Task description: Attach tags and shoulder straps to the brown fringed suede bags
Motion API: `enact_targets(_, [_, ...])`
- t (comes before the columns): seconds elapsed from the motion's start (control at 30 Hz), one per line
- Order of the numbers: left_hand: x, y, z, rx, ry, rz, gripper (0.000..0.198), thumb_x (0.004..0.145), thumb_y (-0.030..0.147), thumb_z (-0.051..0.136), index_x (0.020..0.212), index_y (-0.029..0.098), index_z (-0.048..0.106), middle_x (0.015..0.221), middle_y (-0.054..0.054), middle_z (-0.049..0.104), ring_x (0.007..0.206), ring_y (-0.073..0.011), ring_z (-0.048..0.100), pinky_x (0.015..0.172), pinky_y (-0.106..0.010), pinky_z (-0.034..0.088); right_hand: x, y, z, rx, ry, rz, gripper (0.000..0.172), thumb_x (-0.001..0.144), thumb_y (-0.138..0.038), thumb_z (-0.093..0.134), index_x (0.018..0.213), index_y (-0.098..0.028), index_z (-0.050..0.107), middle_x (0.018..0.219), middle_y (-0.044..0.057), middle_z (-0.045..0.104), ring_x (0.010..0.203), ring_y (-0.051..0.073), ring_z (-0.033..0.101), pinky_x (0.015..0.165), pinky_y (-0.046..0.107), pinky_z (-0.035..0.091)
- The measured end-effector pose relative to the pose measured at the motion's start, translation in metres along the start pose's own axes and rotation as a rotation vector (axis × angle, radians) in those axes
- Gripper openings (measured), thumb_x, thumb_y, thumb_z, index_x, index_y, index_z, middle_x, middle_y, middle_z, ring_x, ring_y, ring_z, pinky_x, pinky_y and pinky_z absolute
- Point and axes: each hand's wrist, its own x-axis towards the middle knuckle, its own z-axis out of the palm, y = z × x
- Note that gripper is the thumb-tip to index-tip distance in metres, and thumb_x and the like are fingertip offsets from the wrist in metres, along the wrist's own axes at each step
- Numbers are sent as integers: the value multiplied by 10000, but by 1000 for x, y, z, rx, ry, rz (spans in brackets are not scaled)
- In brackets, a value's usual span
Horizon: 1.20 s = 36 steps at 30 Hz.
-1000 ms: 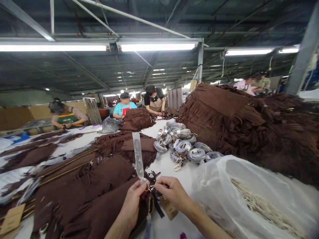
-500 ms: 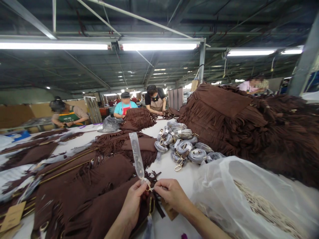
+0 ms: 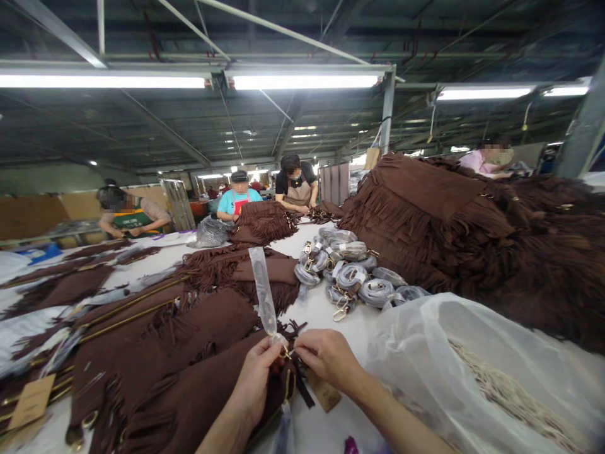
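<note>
My left hand [image 3: 258, 372] is closed, thumb and fingertips pinching a clear plastic sleeve [image 3: 263, 290] just beside a gold metal clasp [image 3: 285, 350]. The sleeve sticks up above the fingers. My right hand [image 3: 328, 358] sits just right of the clasp, its fingers curled together; whatever is in them is hidden. Under both hands lies a brown fringed bag [image 3: 208, 391] with a gold zipper [image 3: 288, 383]. A brown card tag [image 3: 324, 392] hangs below my right hand, beside dark fringe strips.
Plastic-wrapped coiled straps [image 3: 350, 277] with gold hooks lie ahead. A tall heap of brown fringed bags [image 3: 425, 208] stands at right. Nearer is a translucent plastic bag [image 3: 406, 340] holding pale cords [image 3: 510, 384]. More fringed pieces cover the left. Several co-workers stand beyond.
My right hand has drawn slightly up and away from the clasp, its fingers more curled. The whitish bit between the hands no longer shows. My left hand keeps its grip.
</note>
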Motion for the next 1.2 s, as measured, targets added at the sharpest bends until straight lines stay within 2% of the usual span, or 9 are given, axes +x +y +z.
enact_targets(0.33, [2, -2, -2, 15, 6, 6, 444, 498, 461, 892, 701, 136, 668, 553, 45, 556, 498, -59, 442, 493, -166, 346, 2, 0, -4, 43, -37, -93, 153, 885, -195, 591, 796, -229, 711, 765, -6, 712, 719, 141, 612, 651, 227, 358])
enact_targets(0.43, [2, -1, 0, 19, -2, -3, 456, 491, 477, 889, 683, 141, 649, 541, 52, 547, 483, -56, 430, 480, -167, 337, 3, 1, -4, 125, -46, -91, 161, 883, -199, 587, 796, -221, 720, 760, -3, 710, 722, 141, 611, 670, 220, 374])
enact_targets(0.53, [2, 0, 0, 37, -11, 0, 450, 501, 480, 884, 662, 142, 634, 536, 54, 541, 478, -54, 422, 477, -168, 334, 3, 2, -3, 233, -54, -66, 169, 862, -184, 591, 770, -211, 729, 733, -8, 706, 704, 134, 609, 673, 212, 385])
enact_targets(0.63, [3, -1, -1, 55, -14, -5, 450, 510, 487, 874, 666, 141, 634, 530, 53, 541, 476, -59, 427, 477, -174, 337, 2, 1, -1, 284, -63, -37, 202, 853, -180, 575, 721, -194, 727, 671, -16, 688, 638, 119, 594, 616, 195, 385])
enact_targets(0.77, [5, -3, -2, 82, -11, -17, 429, 542, 479, 853, 682, 136, 636, 530, 52, 541, 472, -65, 434, 471, -181, 328, -1, -7, 6, 293, -32, 92, 208, 818, -192, 576, 675, -193, 727, 613, -18, 673, 582, 119, 568, 579, 208, 360])
enact_targets(0.9, [5, -3, -3, 107, -6, -17, 334, 608, 396, 813, 675, 122, 633, 549, 36, 559, 486, -63, 453, 481, -179, 332, -3, -12, 13, 227, 31, 180, 203, 769, -177, 570, 608, -191, 694, 535, -31, 595, 539, 116, 483, 562, 233, 307])
enact_targets(1.03, [3, 0, -4, 97, 13, -25, 225, 584, 239, 745, 716, 153, 584, 659, 10, 625, 563, -109, 574, 558, -205, 427, -5, -9, 17, 251, 49, 205, 199, 734, -150, 536, 571, -178, 647, 516, -40, 524, 545, 118, 453, 558, 235, 291])
enact_targets(1.1, [0, 3, -3, 139, 16, 27, 225, 565, 181, 692, 732, 187, 542, 704, 25, 618, 613, -133, 604, 591, -225, 455, -6, -7, 19, 281, 49, 216, 210, 731, -152, 519, 542, -173, 606, 515, -44, 496, 543, 115, 443, 548, 231, 289])
enact_targets(1.2, [-7, 9, 1, 437, 1, 269, 137, 636, 166, 610, 766, 200, 582, 765, 20, 581, 607, -123, 549, 589, -232, 442, -7, -3, 23, 341, 49, 227, 219, 738, -170, 503, 530, -173, 570, 518, -53, 463, 541, 109, 428, 537, 222, 290])
